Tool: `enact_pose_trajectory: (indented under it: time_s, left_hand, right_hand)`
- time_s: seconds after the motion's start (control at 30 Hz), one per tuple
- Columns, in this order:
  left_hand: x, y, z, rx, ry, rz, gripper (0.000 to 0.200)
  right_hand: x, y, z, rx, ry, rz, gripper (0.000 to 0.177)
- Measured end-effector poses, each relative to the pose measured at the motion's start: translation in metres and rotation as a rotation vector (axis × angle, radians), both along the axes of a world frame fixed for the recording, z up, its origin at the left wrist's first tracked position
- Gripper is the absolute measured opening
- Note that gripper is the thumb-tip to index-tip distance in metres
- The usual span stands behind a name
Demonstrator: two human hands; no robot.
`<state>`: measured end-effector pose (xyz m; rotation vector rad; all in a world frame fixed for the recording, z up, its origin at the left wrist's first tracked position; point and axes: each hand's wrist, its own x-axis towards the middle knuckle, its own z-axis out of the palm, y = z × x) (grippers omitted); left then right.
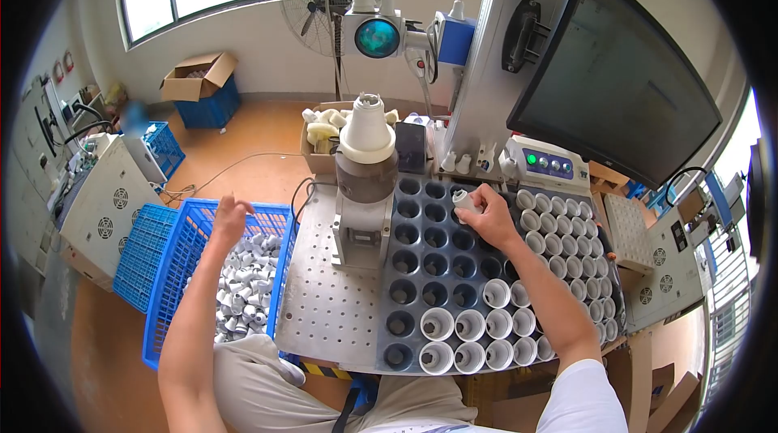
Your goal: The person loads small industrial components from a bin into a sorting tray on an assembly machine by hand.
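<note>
My right hand [490, 220] is closed on a small white plastic cone-shaped part [465, 203], held above the dark tray [448, 253] near its back rows. Its fingers hide some of the part. My left hand [231, 220] hovers over a blue crate [279, 253], with its fingers loosely bent and apart and nothing visible in them. Many similar small white and grey parts [243, 287] lie heaped in that crate. White plastic cups [438, 356] stand in the front and right-hand holes of the tray, while several left and middle holes show bare.
A large white cone [367, 135] sits on a metal fixture [362, 226] left of the tray, on a perforated metal plate [320, 311]. Behind stand a control box [551, 164] with a green light, a monitor [616, 76] and a camera-like head [378, 37].
</note>
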<state>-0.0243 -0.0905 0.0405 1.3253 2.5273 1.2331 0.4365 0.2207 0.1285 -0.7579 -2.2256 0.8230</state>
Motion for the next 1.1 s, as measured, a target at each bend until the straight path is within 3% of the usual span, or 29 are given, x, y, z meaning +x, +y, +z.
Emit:
enact_pose_trajectory:
  time_s: [0.07,0.1,0.13,0.2,0.23,0.3,0.37,0.43,0.47,0.53,0.57,0.6,0.67,0.77,0.83,0.9,0.97,1.1]
  left_hand:
    - [0.051,0.052,0.086,0.308,-0.004,-0.205,0.007]
    - [0.074,0.077,0.127,0.338,0.091,-0.284,0.01]
    - [0.104,0.098,0.165,0.501,-0.034,-0.377,0.017]
    - [0.166,0.129,0.225,0.515,-0.281,-0.356,0.013]
    - [0.191,0.143,0.232,0.38,0.101,-0.278,0.012]
    - [0.201,0.153,0.241,0.317,0.35,-0.229,0.016]
    - [0.193,0.161,0.248,0.463,0.094,-0.315,0.024]
    - [0.175,0.136,0.247,0.552,0.157,-0.211,0.027]
    - [0.171,0.109,0.253,0.503,0.029,-0.157,0.025]
    - [0.1,0.087,0.198,0.374,0.291,0.013,0.024]
    - [0.077,0.072,0.165,0.325,0.544,0.212,0.022]
    - [0.052,0.054,0.126,0.241,0.473,0.267,0.018]
    - [0.015,0.005,0.058,-0.156,0.618,0.277,0.013]
    - [-0.003,-0.064,-0.017,-0.53,0.463,0.317,0.013]
    - [-0.014,-0.109,-0.063,-0.672,0.284,0.108,0.019]
    - [-0.001,-0.105,-0.032,-0.841,-0.248,0.189,0.023]
    - [-0.022,-0.111,-0.052,-0.642,0.195,0.11,0.022]
    - [-0.036,-0.1,-0.067,-0.601,0.324,-0.014,0.017]
  right_hand:
    - [-0.008,0.005,0.017,-0.051,0.05,0.016,0.034]
    - [-0.015,0.004,0.038,-0.09,0.105,0.035,0.033]
    - [-0.022,0.001,0.06,-0.13,0.16,0.051,0.031]
    - [-0.045,-0.009,0.099,-0.188,0.407,0.167,0.03]
    - [-0.057,-0.018,0.115,-0.215,0.528,0.228,0.03]
    - [-0.08,-0.045,0.142,-0.207,0.643,0.323,0.031]
    - [-0.1,-0.065,0.15,-0.179,0.637,0.384,0.032]
    - [-0.113,-0.078,0.142,-0.144,0.519,0.394,0.032]
    - [-0.117,-0.081,0.136,-0.149,0.497,0.405,0.032]
    - [-0.127,-0.086,0.128,-0.154,0.439,0.436,0.033]
    - [-0.131,-0.09,0.126,-0.117,0.444,0.425,0.033]
    - [-0.132,-0.094,0.126,-0.078,0.45,0.406,0.033]
    - [-0.131,-0.095,0.125,-0.027,0.441,0.385,0.034]
    - [-0.123,-0.089,0.121,0.002,0.407,0.435,0.034]
    - [-0.092,-0.077,0.127,0.059,0.312,0.456,0.032]
    - [-0.048,-0.062,0.129,0.055,0.041,0.377,0.031]
    - [0.001,-0.052,0.133,0.103,-0.378,0.245,0.033]
    - [0.081,-0.044,0.109,0.068,-0.914,0.135,0.049]
